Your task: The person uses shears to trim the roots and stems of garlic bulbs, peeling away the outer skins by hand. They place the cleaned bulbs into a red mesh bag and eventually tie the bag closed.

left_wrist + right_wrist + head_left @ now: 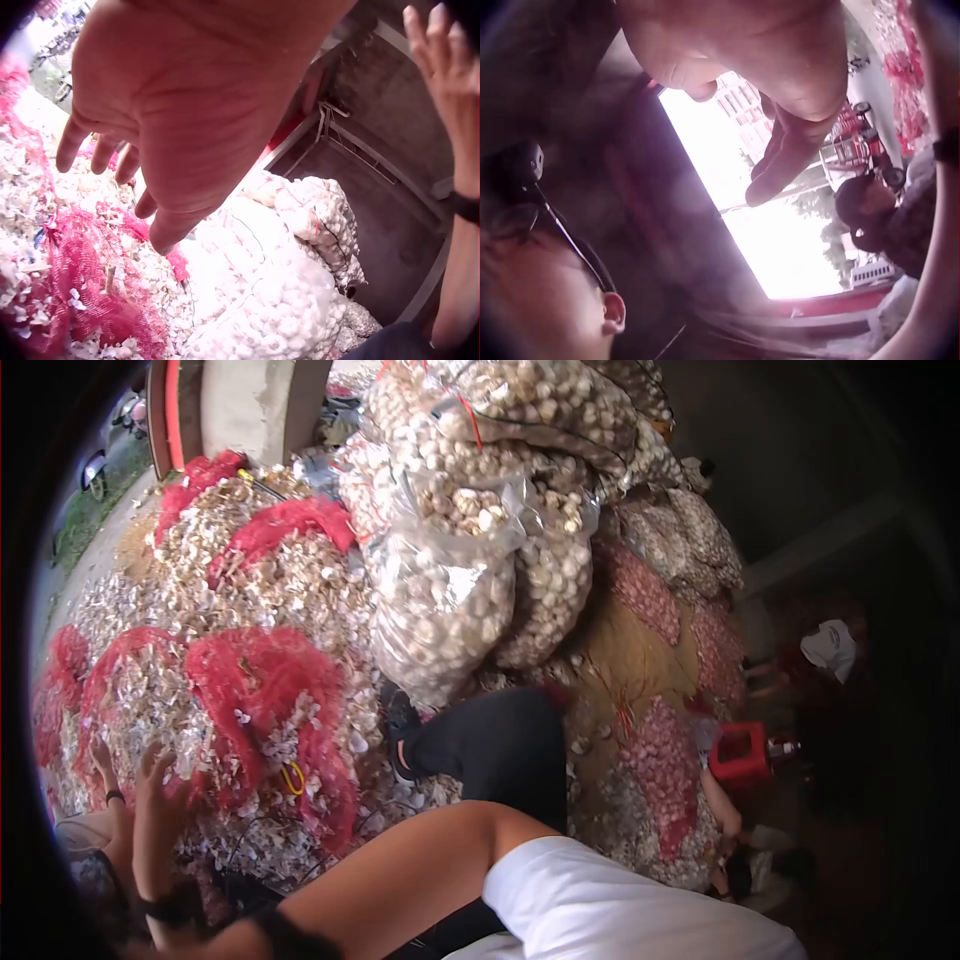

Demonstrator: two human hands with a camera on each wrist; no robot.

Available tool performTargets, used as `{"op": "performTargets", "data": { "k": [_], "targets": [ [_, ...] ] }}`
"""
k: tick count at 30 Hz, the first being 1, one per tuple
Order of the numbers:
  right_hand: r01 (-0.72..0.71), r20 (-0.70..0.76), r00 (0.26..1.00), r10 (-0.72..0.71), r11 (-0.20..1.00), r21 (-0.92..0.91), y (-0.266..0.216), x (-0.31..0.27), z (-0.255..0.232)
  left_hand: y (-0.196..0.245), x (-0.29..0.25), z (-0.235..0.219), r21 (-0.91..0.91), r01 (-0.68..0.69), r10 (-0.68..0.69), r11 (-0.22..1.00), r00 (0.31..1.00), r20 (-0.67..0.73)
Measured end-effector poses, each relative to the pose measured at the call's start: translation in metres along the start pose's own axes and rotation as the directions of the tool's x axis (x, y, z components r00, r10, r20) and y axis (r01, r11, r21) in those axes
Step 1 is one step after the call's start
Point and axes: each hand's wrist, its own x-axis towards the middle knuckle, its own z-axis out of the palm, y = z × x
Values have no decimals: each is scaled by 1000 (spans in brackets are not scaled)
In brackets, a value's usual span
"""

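Fingers apart and nothing in its grasp, my left hand [180,120] hangs over a heap of dry garlic skins [22,240] and red mesh netting [90,277] in the left wrist view. My right hand [780,60] fills the top of the right wrist view, fingers loosely bent with nothing between them. Another raised hand [450,82] with a black wristband shows at the left wrist view's upper right. In the head view, a raised hand [160,800] with spread fingers overlaps the heap at lower left. A bracelet circles the wrist of another hand [104,765] beside it.
Large clear sacks of garlic [445,600] are piled beyond my leg [500,745]. Pink mesh sacks [665,770] stand to the right near a red plastic stool [740,755]. A dark-haired person [866,210] is close by; a yellow loop [293,778] lies on the netting.
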Motion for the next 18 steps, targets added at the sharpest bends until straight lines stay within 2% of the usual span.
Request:
{"op": "performTargets", "data": {
  "k": [2,4,9,12,16,17,18],
  "targets": [
    [-41,58,998,35,993,107,3,4,0,-6,-11,-9,27,42,-43,999,998,34],
    [-124,138,986,97,972,199,7,8,2,-11,-23,-18,161,58,-54,985,998,-29],
    [-352,326,917,229,849,393,14,15,8,-14,-30,-25,121,137,-134,983,990,-33],
    [-482,460,849,259,737,474,17,18,13,-9,-25,-33,127,51,-48,991,999,-25],
    [-664,642,715,278,560,497,21,20,18,-9,-24,-35,139,173,-169,975,985,-42],
    [-694,664,691,285,517,501,22,19,18,-8,-21,-34,130,176,-170,976,984,-53],
    [-690,655,698,290,518,505,22,17,18,-7,-19,-33,144,143,-136,979,989,-55]
  ]
}}
